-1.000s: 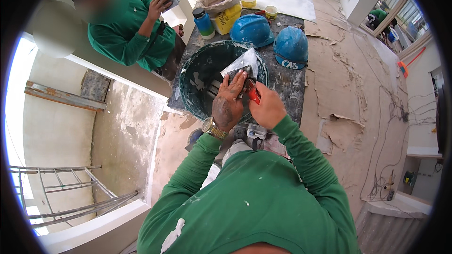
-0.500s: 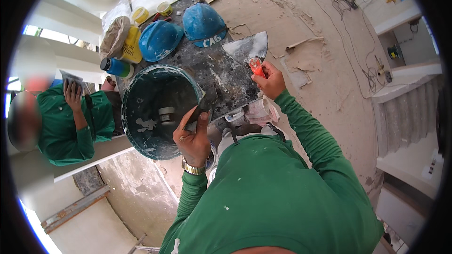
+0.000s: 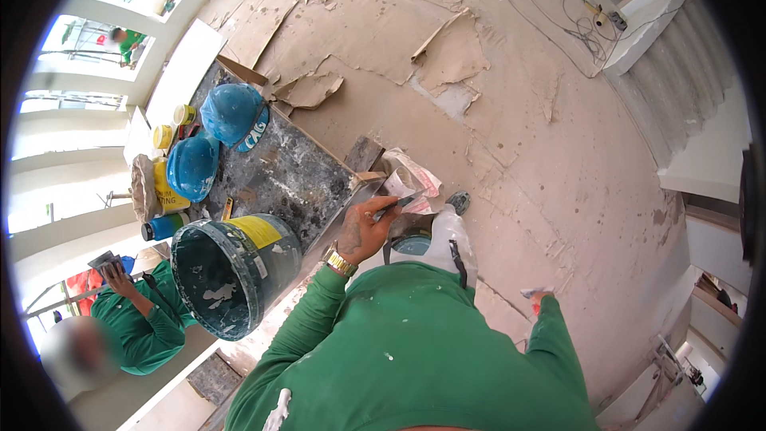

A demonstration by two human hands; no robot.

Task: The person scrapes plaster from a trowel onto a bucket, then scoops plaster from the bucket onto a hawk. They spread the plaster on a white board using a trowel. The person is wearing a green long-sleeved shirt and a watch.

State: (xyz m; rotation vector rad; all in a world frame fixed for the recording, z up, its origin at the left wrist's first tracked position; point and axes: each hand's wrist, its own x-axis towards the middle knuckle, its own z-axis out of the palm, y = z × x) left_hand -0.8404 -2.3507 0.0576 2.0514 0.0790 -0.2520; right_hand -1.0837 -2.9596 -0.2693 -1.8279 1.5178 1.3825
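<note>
My left hand [image 3: 363, 231], with a gold watch at its wrist, is closed around a thin dark flat blade [image 3: 408, 199] seen nearly edge-on. It hangs beside the table corner, close to a white paper bag [image 3: 415, 179] with red print. My right hand [image 3: 542, 298] is low at my right side, mostly hidden by its sleeve and foreshortened. Its fingers are closed on the red-handled putty knife, of which only a short pale piece of blade [image 3: 533, 291] shows. Left of my left hand stands a dark green bucket [image 3: 275, 251] with a yellow label and white smears inside.
Two blue hard hats [image 3: 231, 114] rest on the stained table [image 3: 271, 164], with yellow tubs [image 3: 162, 137] and a blue bottle [image 3: 163, 227] along its far side. A co-worker in green [image 3: 152, 311] is at the left. Torn brown paper [image 3: 451, 52] and cables [image 3: 586, 32] lie on the floor.
My view has turned to the right. My right hand has swung down and back from above the table with the putty knife. My left hand has left the bucket's rim, still holding the dark blade.
</note>
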